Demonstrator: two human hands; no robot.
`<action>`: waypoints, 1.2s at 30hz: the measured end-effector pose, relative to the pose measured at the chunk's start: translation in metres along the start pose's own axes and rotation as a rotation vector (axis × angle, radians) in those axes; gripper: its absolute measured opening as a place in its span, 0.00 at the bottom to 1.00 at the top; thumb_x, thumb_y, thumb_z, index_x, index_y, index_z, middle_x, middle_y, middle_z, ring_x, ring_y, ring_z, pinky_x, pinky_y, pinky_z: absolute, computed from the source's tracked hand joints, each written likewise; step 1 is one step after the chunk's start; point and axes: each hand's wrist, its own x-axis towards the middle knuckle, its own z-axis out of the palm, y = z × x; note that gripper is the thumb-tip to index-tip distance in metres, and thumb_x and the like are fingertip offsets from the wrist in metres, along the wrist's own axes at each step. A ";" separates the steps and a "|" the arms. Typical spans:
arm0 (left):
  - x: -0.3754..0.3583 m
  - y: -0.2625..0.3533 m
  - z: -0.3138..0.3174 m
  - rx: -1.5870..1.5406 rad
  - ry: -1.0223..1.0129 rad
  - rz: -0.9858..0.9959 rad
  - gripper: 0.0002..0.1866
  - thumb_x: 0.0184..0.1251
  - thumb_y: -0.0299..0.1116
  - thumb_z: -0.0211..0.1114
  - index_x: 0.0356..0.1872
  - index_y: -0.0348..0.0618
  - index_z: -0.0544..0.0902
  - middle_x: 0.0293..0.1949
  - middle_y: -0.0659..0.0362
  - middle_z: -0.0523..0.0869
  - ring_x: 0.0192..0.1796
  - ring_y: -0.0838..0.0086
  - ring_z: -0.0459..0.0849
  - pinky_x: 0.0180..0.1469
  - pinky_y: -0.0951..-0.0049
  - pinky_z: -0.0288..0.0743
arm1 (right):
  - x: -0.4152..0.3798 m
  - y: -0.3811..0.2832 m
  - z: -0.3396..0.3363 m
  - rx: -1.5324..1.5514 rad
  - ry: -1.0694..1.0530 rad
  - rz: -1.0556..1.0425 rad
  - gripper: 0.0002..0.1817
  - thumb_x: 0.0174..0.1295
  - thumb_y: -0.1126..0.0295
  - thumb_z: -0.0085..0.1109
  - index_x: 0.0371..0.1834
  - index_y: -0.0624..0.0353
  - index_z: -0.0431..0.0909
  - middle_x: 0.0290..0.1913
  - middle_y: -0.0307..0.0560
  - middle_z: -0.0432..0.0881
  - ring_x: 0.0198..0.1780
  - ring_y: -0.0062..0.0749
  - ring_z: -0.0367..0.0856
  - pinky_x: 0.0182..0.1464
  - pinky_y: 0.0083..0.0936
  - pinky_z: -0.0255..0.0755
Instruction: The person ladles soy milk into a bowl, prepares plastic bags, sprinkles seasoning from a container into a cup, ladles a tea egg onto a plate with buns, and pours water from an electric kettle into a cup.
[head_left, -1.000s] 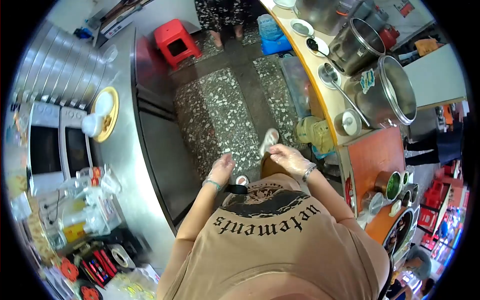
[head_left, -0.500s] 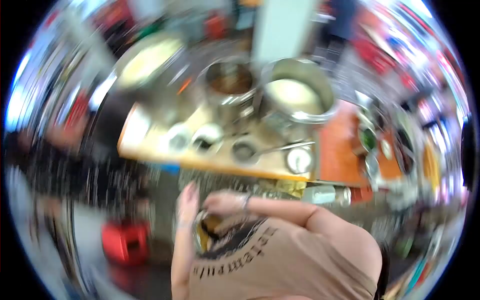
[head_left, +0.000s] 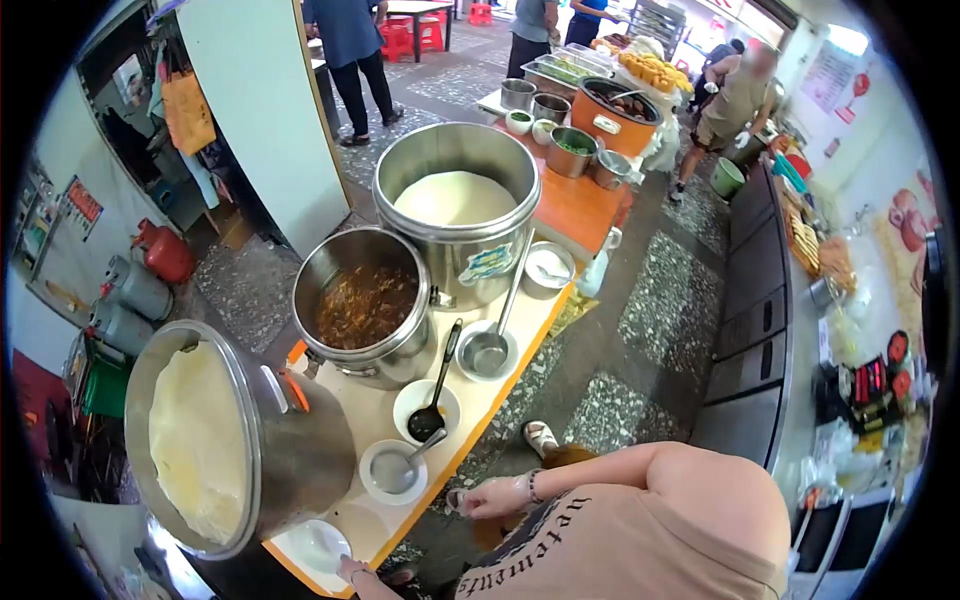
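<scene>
At the bottom left, my left hand has its fingers closed at the rim of a white bowl on the table corner. My right hand, with a dark bracelet at the wrist, is beside the table's front edge; its fingers are curled around something small at their tips, too unclear to name. Near my hands stand a white bowl with a metal ladle, a bowl with a black ladle and a bowl under a long-handled ladle.
Behind the bowls stand a large pot with a pale skin, a pot of brown food and a pot of white liquid. A steel counter runs along the right. A co-worker stands at the back right.
The view has turned and sharpened. My hands, which were close together in front of my body, are now apart, the left one at the white bowl on the table corner.
</scene>
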 end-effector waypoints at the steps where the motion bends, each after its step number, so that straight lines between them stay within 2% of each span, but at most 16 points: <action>1: 0.011 0.000 -0.004 0.025 -0.019 0.016 0.18 0.58 0.28 0.55 0.51 0.36 0.75 0.39 0.49 0.81 0.44 0.64 0.83 0.45 0.69 0.77 | 0.000 -0.008 0.003 -0.017 0.025 0.025 0.18 0.62 0.58 0.52 0.49 0.58 0.77 0.43 0.51 0.83 0.47 0.41 0.81 0.50 0.33 0.73; 4: 0.006 -0.006 -0.016 0.062 -0.061 0.052 0.19 0.59 0.29 0.56 0.53 0.37 0.74 0.41 0.49 0.81 0.45 0.64 0.82 0.47 0.69 0.76 | 0.004 -0.004 0.012 -0.055 0.094 0.102 0.17 0.62 0.58 0.51 0.48 0.57 0.77 0.43 0.52 0.82 0.46 0.42 0.80 0.50 0.34 0.72; 7: -0.003 -0.009 -0.017 0.077 -0.101 0.073 0.20 0.59 0.31 0.57 0.54 0.37 0.73 0.43 0.50 0.80 0.47 0.64 0.80 0.49 0.68 0.74 | 0.002 -0.007 0.014 0.009 0.111 0.213 0.20 0.67 0.55 0.49 0.54 0.56 0.75 0.46 0.49 0.83 0.48 0.40 0.81 0.51 0.32 0.73; 14: -0.017 0.005 -0.013 0.104 -0.186 0.128 0.23 0.60 0.35 0.59 0.56 0.37 0.72 0.48 0.50 0.78 0.51 0.64 0.78 0.54 0.67 0.70 | -0.019 -0.022 0.011 0.040 0.218 0.208 0.21 0.67 0.55 0.50 0.55 0.57 0.74 0.47 0.51 0.83 0.49 0.42 0.81 0.53 0.34 0.72; 17: -0.018 0.007 -0.011 0.106 -0.204 0.145 0.25 0.60 0.37 0.60 0.58 0.38 0.71 0.50 0.50 0.78 0.53 0.64 0.77 0.56 0.67 0.68 | -0.028 -0.009 0.012 0.011 0.266 0.236 0.20 0.63 0.56 0.49 0.53 0.55 0.77 0.46 0.52 0.83 0.49 0.44 0.80 0.53 0.35 0.72; 24: -0.019 0.003 -0.012 0.090 -0.210 0.158 0.28 0.61 0.41 0.62 0.60 0.38 0.69 0.54 0.51 0.76 0.57 0.64 0.74 0.61 0.65 0.64 | -0.028 0.016 0.022 -0.029 0.303 0.261 0.21 0.64 0.54 0.48 0.52 0.55 0.77 0.46 0.52 0.82 0.50 0.45 0.80 0.53 0.37 0.71; 32: -0.058 0.033 -0.072 0.028 -0.154 0.233 0.33 0.62 0.45 0.65 0.63 0.39 0.67 0.60 0.51 0.74 0.61 0.64 0.71 0.67 0.64 0.59 | -0.026 -0.020 0.009 -0.052 0.278 0.230 0.20 0.63 0.58 0.47 0.53 0.57 0.76 0.47 0.53 0.82 0.51 0.44 0.80 0.55 0.36 0.71; 36: -0.096 0.047 -0.107 -0.027 -0.140 0.278 0.35 0.62 0.47 0.66 0.65 0.39 0.66 0.63 0.51 0.73 0.64 0.64 0.70 0.70 0.63 0.57 | -0.024 -0.036 -0.003 -0.060 0.323 0.108 0.21 0.64 0.56 0.48 0.54 0.57 0.75 0.50 0.53 0.81 0.53 0.44 0.79 0.58 0.34 0.70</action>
